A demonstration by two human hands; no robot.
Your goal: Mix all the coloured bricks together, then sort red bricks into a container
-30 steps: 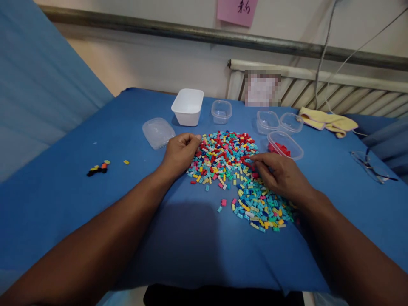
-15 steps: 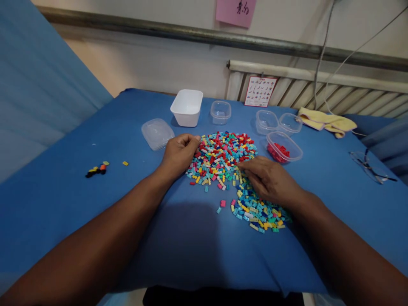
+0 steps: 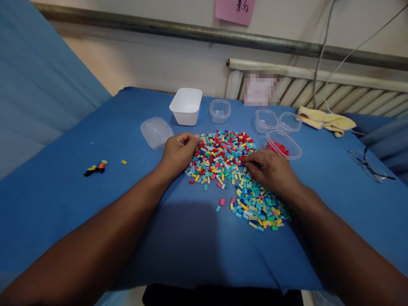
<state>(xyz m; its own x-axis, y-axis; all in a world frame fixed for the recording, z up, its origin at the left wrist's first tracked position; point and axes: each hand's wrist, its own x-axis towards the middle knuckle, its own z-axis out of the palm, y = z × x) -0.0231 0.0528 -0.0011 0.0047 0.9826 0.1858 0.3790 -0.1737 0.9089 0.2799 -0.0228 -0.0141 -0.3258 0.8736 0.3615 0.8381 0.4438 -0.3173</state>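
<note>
A wide pile of small toy building bricks (image 3: 219,155) in many colours spreads over the blue cloth, with a second lobe of bricks (image 3: 255,206) at its lower right. My left hand (image 3: 180,152) rests at the pile's left edge, its fingers curled closed; whatever they may hold is hidden. Over the right side of the pile, my right hand (image 3: 269,168) has thumb and fingers pinched together near a red brick, but I cannot make out what is between them. Just beyond that hand, red bricks (image 3: 280,148) lie in a clear tub (image 3: 295,151).
At the back stand a white tub (image 3: 186,112), a clear tub (image 3: 219,111) and two more clear containers (image 3: 266,121). A clear lid (image 3: 156,132) lies left of the pile. Black and coloured pieces (image 3: 95,168) sit farther left; a yellow cloth (image 3: 328,121) and glasses (image 3: 369,165) lie right.
My right hand has moved slightly up and right over the pile, its fingertips drawing closer together. My left hand has stayed in place.
</note>
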